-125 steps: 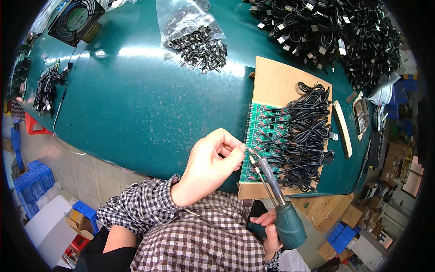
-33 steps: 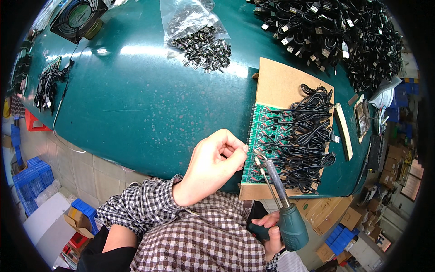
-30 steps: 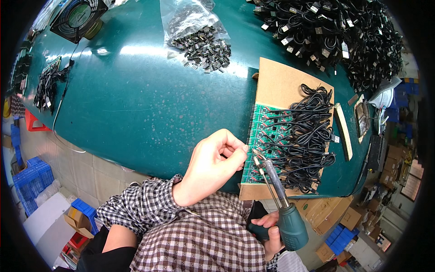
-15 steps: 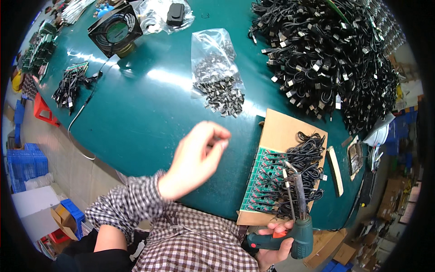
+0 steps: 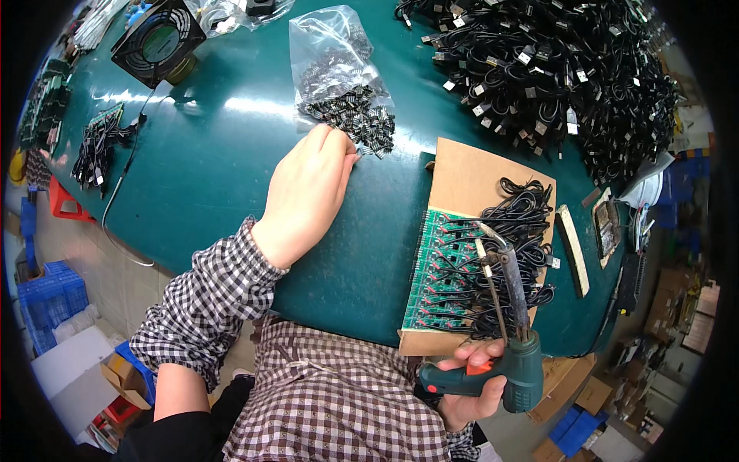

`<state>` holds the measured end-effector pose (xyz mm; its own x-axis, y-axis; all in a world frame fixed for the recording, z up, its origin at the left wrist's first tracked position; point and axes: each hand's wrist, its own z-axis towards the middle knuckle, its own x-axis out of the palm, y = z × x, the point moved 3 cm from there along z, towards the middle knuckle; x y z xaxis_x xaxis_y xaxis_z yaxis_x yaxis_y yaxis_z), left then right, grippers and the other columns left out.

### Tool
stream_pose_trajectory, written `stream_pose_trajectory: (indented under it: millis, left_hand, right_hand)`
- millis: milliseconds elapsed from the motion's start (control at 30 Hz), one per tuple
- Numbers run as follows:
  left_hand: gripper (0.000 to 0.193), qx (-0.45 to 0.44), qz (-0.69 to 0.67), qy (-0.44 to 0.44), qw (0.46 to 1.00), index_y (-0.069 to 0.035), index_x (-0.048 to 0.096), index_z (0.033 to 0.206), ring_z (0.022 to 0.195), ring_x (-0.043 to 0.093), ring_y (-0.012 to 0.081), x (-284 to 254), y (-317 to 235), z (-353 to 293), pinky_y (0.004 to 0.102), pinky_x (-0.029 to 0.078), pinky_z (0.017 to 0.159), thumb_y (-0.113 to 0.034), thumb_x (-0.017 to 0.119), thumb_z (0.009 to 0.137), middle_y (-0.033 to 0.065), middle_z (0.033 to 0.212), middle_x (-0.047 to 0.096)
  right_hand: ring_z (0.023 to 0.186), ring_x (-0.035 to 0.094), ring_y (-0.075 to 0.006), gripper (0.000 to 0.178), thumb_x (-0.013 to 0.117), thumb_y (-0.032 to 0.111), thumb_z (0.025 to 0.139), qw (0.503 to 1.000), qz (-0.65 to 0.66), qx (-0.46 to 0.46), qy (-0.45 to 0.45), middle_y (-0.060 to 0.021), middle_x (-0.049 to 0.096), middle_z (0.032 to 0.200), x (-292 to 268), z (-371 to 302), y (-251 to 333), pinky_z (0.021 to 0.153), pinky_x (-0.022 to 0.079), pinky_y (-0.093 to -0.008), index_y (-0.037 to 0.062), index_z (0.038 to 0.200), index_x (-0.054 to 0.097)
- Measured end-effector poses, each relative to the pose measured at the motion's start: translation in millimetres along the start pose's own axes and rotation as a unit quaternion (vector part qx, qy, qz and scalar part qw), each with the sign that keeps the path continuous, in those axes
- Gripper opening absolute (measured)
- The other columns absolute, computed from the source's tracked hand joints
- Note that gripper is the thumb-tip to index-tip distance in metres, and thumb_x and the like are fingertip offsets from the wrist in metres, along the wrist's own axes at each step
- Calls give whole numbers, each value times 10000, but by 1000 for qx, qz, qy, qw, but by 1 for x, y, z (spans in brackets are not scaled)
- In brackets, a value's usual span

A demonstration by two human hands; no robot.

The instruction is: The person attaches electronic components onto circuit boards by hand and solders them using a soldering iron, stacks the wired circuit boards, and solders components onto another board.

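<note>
My left hand is at the near edge of a heap of small black pin connectors, its fingertips pinched together. Whatever sits between the fingertips is hidden or too small to name. The heap spills from a clear plastic bag. In my right hand is a dark green soldering gun with an orange trigger. Its bent metal tip points up over a row of green circuit boards with black cables attached. The boards and cables lie on a piece of cardboard.
A large heap of black USB cables fills the far right. At the far left stand a black fan and a small bundle of cabled boards. A pale wooden strip and a small tray lie right of the cardboard.
My left hand has moved forward from the open tabletop to the connector heap, its fingers now pinched at the edge. My right hand keeps hold of the soldering gun. The view has shifted slightly.
</note>
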<state>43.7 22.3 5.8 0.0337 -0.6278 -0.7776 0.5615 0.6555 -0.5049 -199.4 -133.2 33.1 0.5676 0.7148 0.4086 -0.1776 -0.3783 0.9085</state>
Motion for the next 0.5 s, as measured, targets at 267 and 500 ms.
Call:
stream_pose_trajectory:
  millis: [267, 500]
  left_hand:
    - [89, -38, -72, 19, 996, 10, 534, 770, 621, 589, 176, -8, 0, -4, 255, 475, 557, 12, 598, 709, 85, 712, 570]
    - [113, -118, -145, 34, 982, -4, 559, 801, 642, 586, 143, -10, 3, -3, 234, 480, 563, 8, 614, 702, 60, 740, 571]
  right_hand:
    - [894, 556, -229, 458, 533, 352, 855, 1000, -6, 10, 13, -117, 508, 871, 1, -3, 0, 579, 592, -302, -42, 1050, 406]
    - [893, 555, -228, 443, 530, 349, 857, 1000, -3, 16, 5, -108, 507, 868, 2, -4, 0, 580, 591, -299, -35, 1045, 413]
